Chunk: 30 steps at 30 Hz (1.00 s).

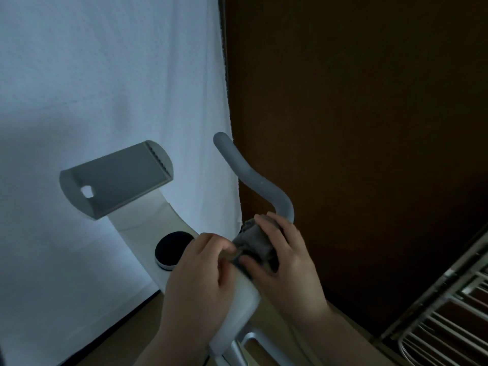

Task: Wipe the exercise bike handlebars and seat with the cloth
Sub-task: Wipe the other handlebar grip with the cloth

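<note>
Wiping under way: cloth (254,240) wrapped at handlebar (253,175) base, gripped by right hand (285,262), edge pinched by left hand (200,270). Upper bar judged unwiped; seat not seen, judged left.

Grey cloth (254,240), bunched, wrapped around the base of the handlebar (253,173) where it meets the white frame (237,299). Handlebar: grey, matte, curving up and away to a rounded free end (upper length bare, uncovered). Cloth gripped from both sides by hands. Seat outside view.
</note>
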### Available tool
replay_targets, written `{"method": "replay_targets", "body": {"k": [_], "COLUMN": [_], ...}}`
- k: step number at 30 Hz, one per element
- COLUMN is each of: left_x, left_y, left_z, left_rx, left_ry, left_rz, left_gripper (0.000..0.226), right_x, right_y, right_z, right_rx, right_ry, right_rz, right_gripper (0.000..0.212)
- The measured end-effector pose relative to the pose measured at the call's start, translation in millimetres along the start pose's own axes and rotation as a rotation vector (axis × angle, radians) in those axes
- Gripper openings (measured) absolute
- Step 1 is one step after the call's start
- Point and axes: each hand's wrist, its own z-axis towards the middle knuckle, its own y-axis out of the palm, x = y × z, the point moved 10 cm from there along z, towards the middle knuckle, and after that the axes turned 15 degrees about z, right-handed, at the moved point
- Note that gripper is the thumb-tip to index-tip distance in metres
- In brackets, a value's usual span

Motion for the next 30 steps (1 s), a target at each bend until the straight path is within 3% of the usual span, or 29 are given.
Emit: {"method": "replay_targets", "body": {"k": [4, 9, 13, 16, 20, 24, 27, 30], "left_x": [0, -1, 2, 0, 2, 1, 2, 1], "left_y": [-2, 2, 1, 3, 1, 1, 1, 0], "left_z": [0, 0, 0, 1, 0, 0, 0, 0], "left_rx": [0.011, -0.013, -0.006, -0.025, -0.019, -0.015, -0.016, -0.003], "left_ry": [-0.002, 0.002, 0.013, 0.008, 0.013, 0.010, 0.017, 0.018], "left_rz": [0.000, 0.006, 0.012, 0.022, 0.017, 0.012, 0.020, 0.015], "left_gripper": [0.025, 0.017, 0.014, 0.016, 0.015, 0.014, 0.013, 0.015], "right_x": [1, -16, -3, -9, 2, -4, 12, -1], "right_y": [-16, 0, -16, -2, -22, -7, -22, -10], "right_z": [4, -5, -2, -5, 1, -4, 0, -3], "right_rx": [0.078, -0.021, 0.096, -0.011, 0.104, 0.014, 0.128, 0.029], "right_ry": [-0.041, -0.183, -0.100, -0.151, -0.066, -0.135, -0.030, -0.118], "right_rz": [-0.055, -0.050, -0.024, -0.062, -0.004, -0.012, 0.075, 0.006], "right_gripper": [0.055, 0.061, 0.054, 0.050, 0.046, 0.052, 0.051, 0.052]}}
